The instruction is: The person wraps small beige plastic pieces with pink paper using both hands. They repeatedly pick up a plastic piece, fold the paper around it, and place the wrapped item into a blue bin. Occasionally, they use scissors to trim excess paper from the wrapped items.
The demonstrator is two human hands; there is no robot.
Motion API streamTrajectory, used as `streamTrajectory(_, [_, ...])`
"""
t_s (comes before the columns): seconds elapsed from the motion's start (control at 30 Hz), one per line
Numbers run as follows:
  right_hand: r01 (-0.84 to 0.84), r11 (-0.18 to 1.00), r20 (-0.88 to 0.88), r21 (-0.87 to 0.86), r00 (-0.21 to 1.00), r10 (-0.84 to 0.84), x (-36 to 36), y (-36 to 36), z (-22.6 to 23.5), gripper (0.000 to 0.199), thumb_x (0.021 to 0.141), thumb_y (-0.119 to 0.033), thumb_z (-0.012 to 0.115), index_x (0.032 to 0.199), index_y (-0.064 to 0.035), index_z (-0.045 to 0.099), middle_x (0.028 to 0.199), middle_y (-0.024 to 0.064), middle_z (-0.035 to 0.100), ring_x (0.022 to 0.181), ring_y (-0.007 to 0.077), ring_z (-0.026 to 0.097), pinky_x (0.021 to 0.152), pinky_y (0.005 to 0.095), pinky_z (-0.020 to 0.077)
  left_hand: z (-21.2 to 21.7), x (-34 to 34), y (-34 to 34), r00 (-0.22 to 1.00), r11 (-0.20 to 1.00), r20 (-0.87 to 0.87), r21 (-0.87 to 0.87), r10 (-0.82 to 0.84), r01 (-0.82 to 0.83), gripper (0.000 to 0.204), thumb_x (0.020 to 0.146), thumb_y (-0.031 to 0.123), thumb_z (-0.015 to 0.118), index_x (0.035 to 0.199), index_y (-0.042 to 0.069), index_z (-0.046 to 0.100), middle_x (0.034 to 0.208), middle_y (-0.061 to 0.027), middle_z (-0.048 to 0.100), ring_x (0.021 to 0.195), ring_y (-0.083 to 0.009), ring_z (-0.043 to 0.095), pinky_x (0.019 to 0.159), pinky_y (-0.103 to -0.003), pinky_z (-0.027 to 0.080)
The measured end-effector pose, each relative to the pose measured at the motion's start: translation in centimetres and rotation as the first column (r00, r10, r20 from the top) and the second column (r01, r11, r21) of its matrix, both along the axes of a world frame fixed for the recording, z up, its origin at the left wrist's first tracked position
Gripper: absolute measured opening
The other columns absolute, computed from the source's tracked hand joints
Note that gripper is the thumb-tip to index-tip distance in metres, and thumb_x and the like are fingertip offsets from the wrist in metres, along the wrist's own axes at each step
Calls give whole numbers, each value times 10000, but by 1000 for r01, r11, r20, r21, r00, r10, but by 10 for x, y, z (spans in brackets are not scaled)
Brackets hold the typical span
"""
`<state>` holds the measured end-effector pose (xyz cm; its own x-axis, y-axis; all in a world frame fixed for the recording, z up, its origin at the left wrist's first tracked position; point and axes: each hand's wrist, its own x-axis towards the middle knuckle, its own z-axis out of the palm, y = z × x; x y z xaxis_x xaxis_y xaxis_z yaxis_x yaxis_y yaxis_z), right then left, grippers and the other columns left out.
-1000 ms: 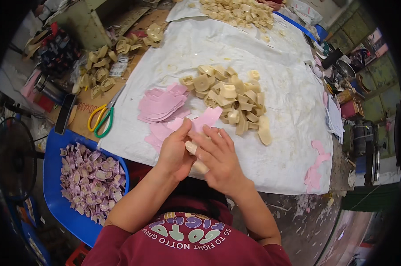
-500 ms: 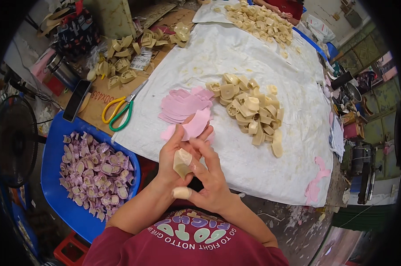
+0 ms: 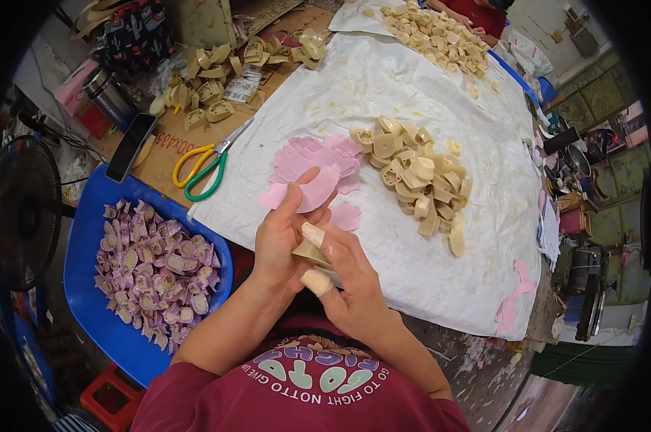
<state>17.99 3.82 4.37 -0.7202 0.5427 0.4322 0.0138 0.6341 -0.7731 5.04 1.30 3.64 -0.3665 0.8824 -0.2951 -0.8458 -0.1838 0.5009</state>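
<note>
My left hand (image 3: 273,241) is closed, its thumb pressing a curved pink sheet piece (image 3: 319,189) against the fingers. Between both hands sits a beige, heel-shaped plastic block (image 3: 312,254). My right hand (image 3: 354,284) pinches this block; pale coverings wrap its thumb and index finger. Just beyond the left hand lies a stack of pink sheet pieces (image 3: 300,157), with a loose pink piece (image 3: 345,217) beside it. To the right a heap of similar beige blocks (image 3: 420,171) rests on the white cloth (image 3: 282,108).
Scissors (image 3: 214,158) with yellow and green handles lie left of the cloth, near a phone (image 3: 129,147). At lower left, a blue basin (image 3: 80,270) holds purple-covered blocks (image 3: 156,266). A fan (image 3: 23,216) stands at far left. Another person's hand (image 3: 476,30) is at the far end.
The beige block has turned and now lies flatter between my hands. My right thumb and index finger have closed onto it. The view has shifted slightly.
</note>
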Motion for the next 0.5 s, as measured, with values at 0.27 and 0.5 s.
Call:
streamTrajectory(0.27, [-79, 694, -359, -715, 894, -268, 21, 31, 28, 299, 913, -63, 564, 1193, 25, 503, 1045, 156, 649, 889, 220, 665, 778, 336, 551, -3, 34, -12, 946, 966, -199, -7, -255, 259, 390, 980, 249, 531, 1222, -55, 568, 1097, -85, 662, 1004, -154, 612, 927, -291, 455])
streamTrajectory(0.5, [-175, 656, -421, -734, 876, -237, 30, 27, 31, 279, 938, -106, 513, 1172, 46, 505, 1067, 217, 647, 806, 258, 689, 609, 323, 595, 1, 21, -16, 932, 949, -178, -64, -316, 309, 359, 984, 247, 524, 1186, -37, 611, 1155, -106, 652, 1074, -171, 604, 964, -321, 445])
